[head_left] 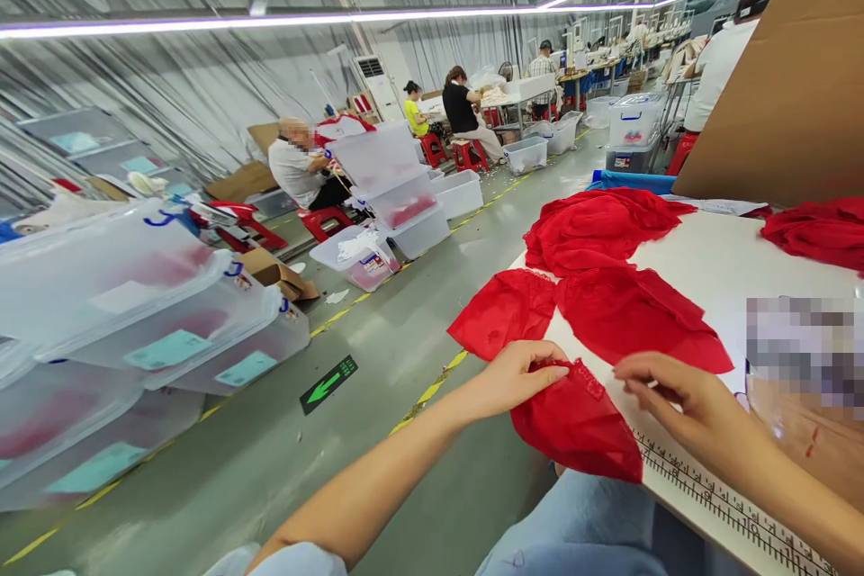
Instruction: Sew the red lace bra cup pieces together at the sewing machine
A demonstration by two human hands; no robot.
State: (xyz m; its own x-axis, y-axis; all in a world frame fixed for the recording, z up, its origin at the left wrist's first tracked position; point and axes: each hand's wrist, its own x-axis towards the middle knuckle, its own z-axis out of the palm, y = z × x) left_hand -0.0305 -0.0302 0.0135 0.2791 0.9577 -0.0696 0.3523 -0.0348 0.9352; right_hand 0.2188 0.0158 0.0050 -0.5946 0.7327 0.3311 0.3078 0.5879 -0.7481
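Red cloth heap (820, 232) cut by right edge; clear bins (101, 270) by left; labels (168, 348) unreadable.

White table (715, 265) with black ruler marks (707, 495) along its near edge, red fabric pieces (634, 315) on top.

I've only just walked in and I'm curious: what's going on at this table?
A person's left hand pinches a red cloth piece at the table's edge. The right hand is close by, fingers loosely bent, holding nothing visible. More red fabric lies on the white table, near a printed ruler. Farther off, other people sit near plastic bins.
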